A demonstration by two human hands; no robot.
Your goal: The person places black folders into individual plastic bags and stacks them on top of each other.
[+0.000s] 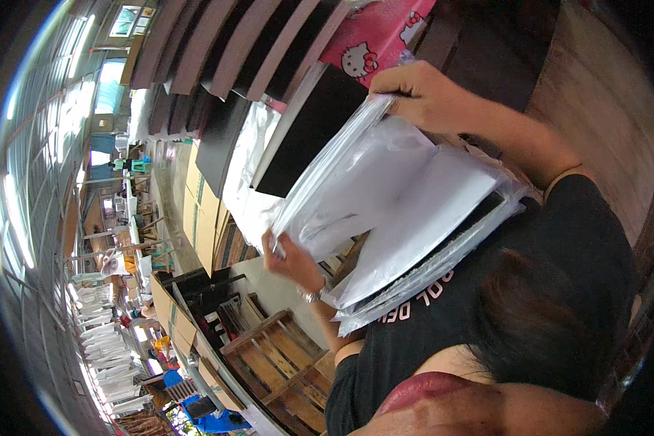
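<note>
A sheaf of clear plastic bags point(370, 189) stretches between my two hands, its lower part draped against my black shirt. My left hand point(291, 263), with a wristwatch on the wrist, is closed on the left edge of the plastic. My right hand point(418, 94) is farther out, its fingers closed on the top corner of the same plastic. The layers look thin, whitish and creased, and I cannot tell how many there are. Just beyond them lies a black board point(309, 131) with a pale edge, partly covered by the plastic.
Stacked dark boards point(232, 43) stand at the top, beside a pink sheet printed with cartoon cats point(356, 54). White wrapping point(248, 174) lies left of the black board. Cardboard point(202, 211) and a wooden pallet point(276, 356) are at lower left. People work far left.
</note>
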